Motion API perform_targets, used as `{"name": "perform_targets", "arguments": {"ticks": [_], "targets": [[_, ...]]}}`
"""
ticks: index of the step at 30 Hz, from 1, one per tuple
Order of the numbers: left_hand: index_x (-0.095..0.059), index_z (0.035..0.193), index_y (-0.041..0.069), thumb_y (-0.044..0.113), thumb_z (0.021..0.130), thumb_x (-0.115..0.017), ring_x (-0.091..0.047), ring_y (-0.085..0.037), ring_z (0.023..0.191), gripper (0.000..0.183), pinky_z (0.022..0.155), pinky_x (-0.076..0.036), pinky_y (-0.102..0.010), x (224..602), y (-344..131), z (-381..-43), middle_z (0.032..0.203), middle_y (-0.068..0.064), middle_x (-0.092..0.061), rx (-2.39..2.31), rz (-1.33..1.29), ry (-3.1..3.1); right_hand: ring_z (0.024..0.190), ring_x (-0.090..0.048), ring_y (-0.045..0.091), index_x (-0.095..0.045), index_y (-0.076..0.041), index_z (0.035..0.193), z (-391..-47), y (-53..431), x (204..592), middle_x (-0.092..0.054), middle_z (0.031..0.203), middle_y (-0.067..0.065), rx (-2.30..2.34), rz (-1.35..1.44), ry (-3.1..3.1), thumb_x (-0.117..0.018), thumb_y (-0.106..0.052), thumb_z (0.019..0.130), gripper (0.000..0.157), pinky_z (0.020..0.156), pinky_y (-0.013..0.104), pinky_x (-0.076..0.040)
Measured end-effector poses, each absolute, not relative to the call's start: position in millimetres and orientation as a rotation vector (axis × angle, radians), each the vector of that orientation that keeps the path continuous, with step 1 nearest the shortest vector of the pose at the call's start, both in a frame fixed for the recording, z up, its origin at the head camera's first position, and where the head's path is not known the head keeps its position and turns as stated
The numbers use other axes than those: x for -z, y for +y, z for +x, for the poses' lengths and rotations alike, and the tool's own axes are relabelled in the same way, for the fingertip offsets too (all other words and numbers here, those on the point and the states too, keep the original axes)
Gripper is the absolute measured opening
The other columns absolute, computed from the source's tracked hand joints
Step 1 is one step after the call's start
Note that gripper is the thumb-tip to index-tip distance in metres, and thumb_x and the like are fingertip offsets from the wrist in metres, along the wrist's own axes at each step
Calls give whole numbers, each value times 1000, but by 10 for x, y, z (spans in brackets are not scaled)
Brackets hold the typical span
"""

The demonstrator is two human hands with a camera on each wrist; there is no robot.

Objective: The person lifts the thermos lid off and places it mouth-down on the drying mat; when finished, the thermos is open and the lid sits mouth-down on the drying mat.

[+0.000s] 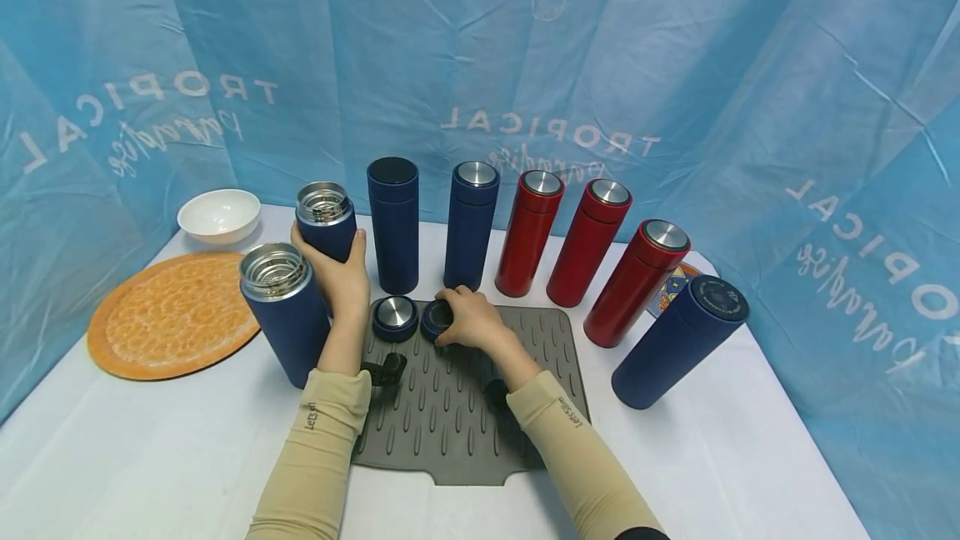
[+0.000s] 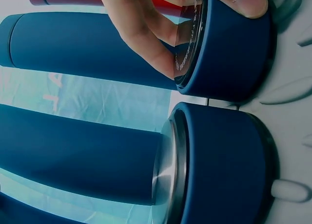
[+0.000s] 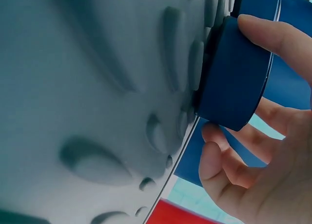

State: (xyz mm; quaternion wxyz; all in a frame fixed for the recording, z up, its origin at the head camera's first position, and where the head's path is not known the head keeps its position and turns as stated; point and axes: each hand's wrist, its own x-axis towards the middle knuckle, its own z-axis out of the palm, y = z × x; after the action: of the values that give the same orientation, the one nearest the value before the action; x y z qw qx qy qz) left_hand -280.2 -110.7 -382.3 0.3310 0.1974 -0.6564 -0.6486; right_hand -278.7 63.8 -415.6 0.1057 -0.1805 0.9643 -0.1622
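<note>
My left hand grips a dark blue thermos bottle with no lid on, its steel mouth facing up. Another lidless blue thermos bottle stands just in front of it. On the grey mat, my right hand holds a blue lid with a dark top by its rim. In the right wrist view, thumb and fingers pinch this lid from both sides, its base at the mat. Close beside it sits a second blue lid with a silver top, untouched.
Behind the mat stand blue thermoses and several red ones. A blue thermos is at the right. An orange round placemat and a white bowl lie left. A blue curtain hangs behind.
</note>
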Motion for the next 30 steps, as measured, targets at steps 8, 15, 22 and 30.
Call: {"name": "perform_targets", "arguments": {"ticks": [8, 15, 22, 30], "targets": [[-12, 147, 21, 28, 85, -67, -19, -12, 137, 83, 110, -18, -30, 3832, -1109, -2804, 151, -4, -18, 1693, 508, -1720, 115, -46, 30, -36, -23, 142, -2760, 738, 4128, -43, 134, 14, 665, -518, 2769, -80, -33, 69, 87, 86, 45, -46], [-13, 146, 18, 24, 85, -67, -20, -13, 137, 82, 110, -18, -31, 3842, -1118, -2810, 150, -5, -19, 1680, 503, -1717, 117, -48, 32, -37, -17, 141, -2670, 1017, 4049, -44, 133, 18, 1010, -487, 2701, -74, -30, 76, 76, 89, 50, -45], [-12, 147, 20, 27, 85, -67, -20, -12, 137, 83, 110, -18, -29, 3838, -1141, -2809, 151, -5, -19, 1675, 492, -1721, 113, -51, 35, -40, -12, 139, -2579, 1344, 4015, -50, 127, 20, 1218, -414, 2677, -73, -24, 78, 70, 85, 47, -48], [-5, 148, 24, 33, 82, -69, -17, -13, 138, 92, 111, -20, -34, 3869, -1100, -2778, 153, -2, -13, 1640, 483, -1766, 113, -50, 34, -42, -14, 138, -2480, 1726, 4071, -51, 127, 18, 1318, -263, 2677, -71, -24, 80, 66, 85, 48, -47]]}}
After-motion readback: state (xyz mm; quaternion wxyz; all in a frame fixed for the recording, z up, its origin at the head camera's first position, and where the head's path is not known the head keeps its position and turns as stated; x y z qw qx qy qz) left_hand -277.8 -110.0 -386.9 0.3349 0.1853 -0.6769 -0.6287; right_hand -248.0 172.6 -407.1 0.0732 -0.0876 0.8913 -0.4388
